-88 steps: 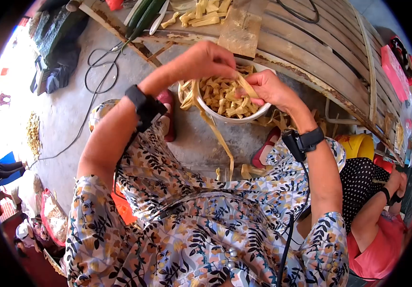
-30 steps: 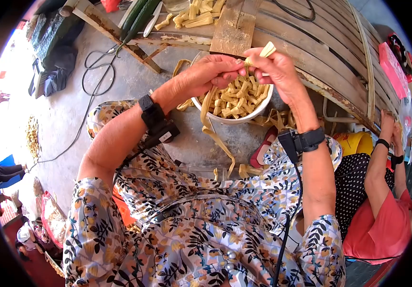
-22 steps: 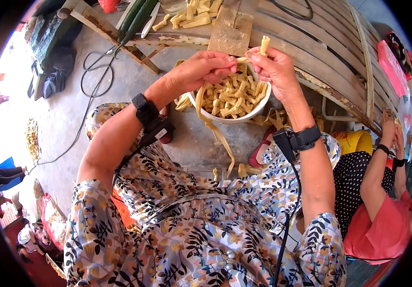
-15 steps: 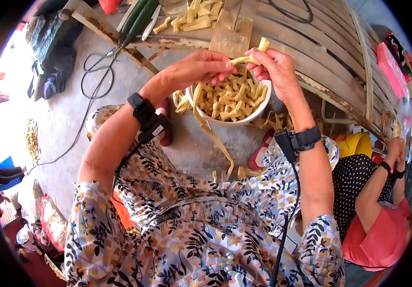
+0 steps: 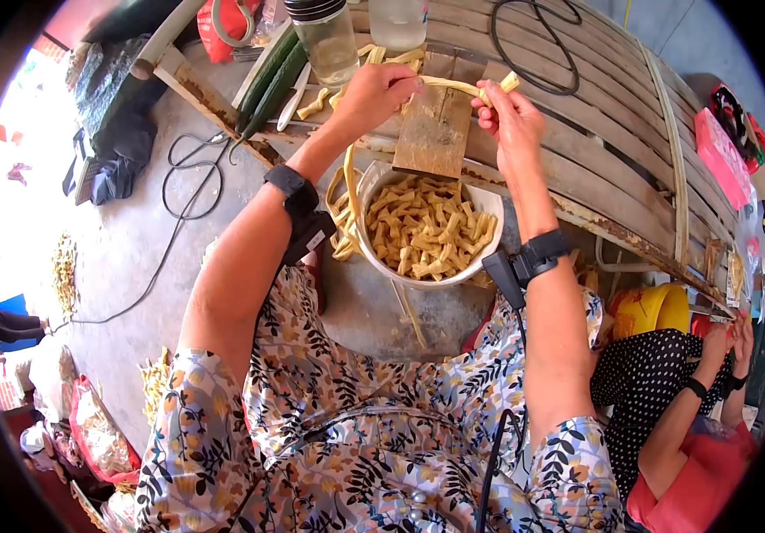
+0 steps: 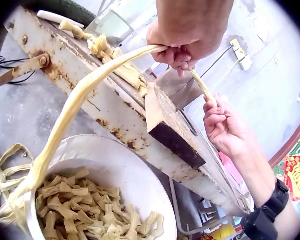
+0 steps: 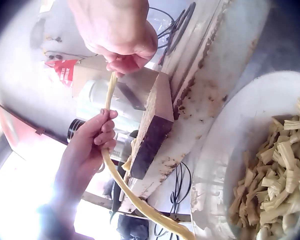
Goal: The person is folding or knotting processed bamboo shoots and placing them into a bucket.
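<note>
In the head view my left hand [image 5: 378, 96] pinches a long pale-yellow, flat fibrous strip [image 5: 450, 83] above the wooden board. My right hand [image 5: 515, 126] pinches its knotted end, and a short tail sticks out past the fingers. The strip [image 6: 82, 90] is taut between the hands, then hangs from my left hand to loose strips at the bucket's left rim. Below, the white bucket [image 5: 366, 233] holds many similar short knotted pieces [image 5: 427, 226]. In the right wrist view a thin metal blade [image 7: 132, 96] stands upright at the board [image 7: 152, 127], close under the strip.
The board overhangs the rusty edge of a slatted bench [image 5: 595, 133]. Green gourds [image 5: 274, 84], a white-handled tool [image 5: 293, 98], a lidded jar [image 5: 325, 44] and more knotted pieces lie on the bench. A black cable [image 5: 538, 53] coils there. Another person [image 5: 689, 462] sits at right.
Both hands have moved forward from over the bucket to above the board and spread apart. The strip between them has been drawn out straight. The head view has shifted, bringing the jar into sight.
</note>
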A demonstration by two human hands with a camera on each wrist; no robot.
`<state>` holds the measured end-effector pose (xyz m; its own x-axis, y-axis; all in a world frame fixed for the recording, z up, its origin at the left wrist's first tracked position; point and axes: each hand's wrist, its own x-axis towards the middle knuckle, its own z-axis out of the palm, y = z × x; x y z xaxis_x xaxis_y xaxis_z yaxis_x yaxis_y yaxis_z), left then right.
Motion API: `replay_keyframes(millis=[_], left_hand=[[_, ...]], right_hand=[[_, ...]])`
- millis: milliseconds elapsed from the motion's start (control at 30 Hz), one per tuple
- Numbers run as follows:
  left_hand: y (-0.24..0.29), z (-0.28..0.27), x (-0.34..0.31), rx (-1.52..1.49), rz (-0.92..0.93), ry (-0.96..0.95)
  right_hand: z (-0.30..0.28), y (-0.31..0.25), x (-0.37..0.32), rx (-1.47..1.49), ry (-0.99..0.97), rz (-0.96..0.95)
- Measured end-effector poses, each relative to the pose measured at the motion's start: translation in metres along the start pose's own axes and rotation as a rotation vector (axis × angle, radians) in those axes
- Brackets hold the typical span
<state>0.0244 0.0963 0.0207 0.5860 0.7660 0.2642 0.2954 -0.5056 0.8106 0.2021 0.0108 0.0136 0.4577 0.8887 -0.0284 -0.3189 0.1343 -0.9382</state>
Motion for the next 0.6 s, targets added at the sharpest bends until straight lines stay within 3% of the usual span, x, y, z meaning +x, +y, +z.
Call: replay_keyframes(millis=[233, 333, 367, 467, 600], left_hand=[[-0.015, 0.006, 0.012, 0.012, -0.077, 0.067], [-0.028, 0.013, 0.008, 0.094, -0.104, 0.114], [-0.034, 0.016, 0.005, 0.131, -0.102, 0.137], [-0.019, 0.000, -0.006, 0.060, -0.145, 0.087], [0.012, -0.005, -0.041, -0.354, -0.301, -0.192]], right_hand=[[0.004, 0.009, 0.013, 0.028, 0.020, 0.000], [-0.001, 0.022, 0.016, -0.088, 0.050, 0.019], [-0.013, 0.034, 0.021, -0.202, 0.147, 0.006], [-0.015, 0.006, 0.002, -0.288, 0.087, -0.060], [-0.013, -0.015, -0.037, -0.372, -0.099, 0.093]])
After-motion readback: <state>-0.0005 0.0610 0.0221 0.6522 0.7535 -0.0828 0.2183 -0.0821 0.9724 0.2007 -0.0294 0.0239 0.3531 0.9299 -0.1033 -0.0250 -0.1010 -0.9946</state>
